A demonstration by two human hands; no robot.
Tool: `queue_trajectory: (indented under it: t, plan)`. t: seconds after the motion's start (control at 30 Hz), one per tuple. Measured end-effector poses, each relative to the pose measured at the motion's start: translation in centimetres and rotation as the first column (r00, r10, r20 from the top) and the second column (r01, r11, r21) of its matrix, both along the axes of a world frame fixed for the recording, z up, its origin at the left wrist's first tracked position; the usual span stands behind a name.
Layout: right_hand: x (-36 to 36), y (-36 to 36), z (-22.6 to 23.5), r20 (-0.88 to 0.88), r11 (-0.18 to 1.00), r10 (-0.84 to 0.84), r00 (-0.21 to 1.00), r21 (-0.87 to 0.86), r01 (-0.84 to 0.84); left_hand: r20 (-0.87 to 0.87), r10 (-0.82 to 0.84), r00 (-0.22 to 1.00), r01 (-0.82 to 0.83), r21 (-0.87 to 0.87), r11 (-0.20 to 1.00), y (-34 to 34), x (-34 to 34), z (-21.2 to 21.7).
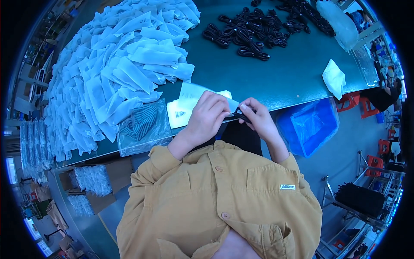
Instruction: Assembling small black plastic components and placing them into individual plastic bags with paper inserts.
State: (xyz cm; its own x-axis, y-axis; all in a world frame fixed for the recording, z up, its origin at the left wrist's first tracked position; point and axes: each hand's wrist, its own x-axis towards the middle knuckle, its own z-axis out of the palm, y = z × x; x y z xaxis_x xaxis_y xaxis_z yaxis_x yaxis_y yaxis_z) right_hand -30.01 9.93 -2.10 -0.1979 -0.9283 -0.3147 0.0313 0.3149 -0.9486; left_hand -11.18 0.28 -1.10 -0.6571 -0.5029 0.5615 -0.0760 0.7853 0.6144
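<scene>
At the table's near edge my two hands meet around a small white plastic bag point(231, 105). My left hand point(208, 114) pinches the bag near its opening. In my right hand point(257, 117) is a coiled black cable point(240, 115), its end against the mouth of the bag; how far it reaches inside is hidden by my fingers. Beneath and beside my left hand lies a stack of flat white bags point(176, 115) with dark print. A large heap of filled white bags point(129, 64) covers the table's left side. Several bundled black cables point(254, 30) lie at the far side.
A striped cloth item point(140, 122) on clear plastic lies left of the bag stack. To the right are a crumpled white piece point(334, 79) on the table and a blue bin point(308, 126) below its edge. A carton point(114, 175) with clear bags stands at lower left.
</scene>
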Motion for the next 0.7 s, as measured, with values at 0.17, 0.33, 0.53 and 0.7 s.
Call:
queue_trajectory:
  t: [0.17,0.33,0.53,0.7]
  plan:
    - [0.4,-1.1,1.4,-0.655,0.761,-0.136,0.744,-0.549,-0.345,-0.054,0.085,0.995,-0.077,0.140,0.987,-0.6,0.0,1.3]
    - [2.2,-2.5,3.2,-0.299,0.687,-0.207,0.932,-0.722,-0.079,-0.208,0.049,0.977,0.075,0.548,0.833,-1.8,0.7,1.8]
    - [-0.2,-5.1,4.3,-0.523,0.683,-0.352,0.776,-0.710,-0.169,-0.473,0.295,0.830,0.249,0.788,0.563,-8.5,4.5,3.2]
    - [-9.2,-10.1,0.2,-0.866,0.821,-0.491,0.097,-0.497,-0.281,-0.356,0.497,0.791,-0.422,0.270,0.865,-7.1,3.9,5.5]
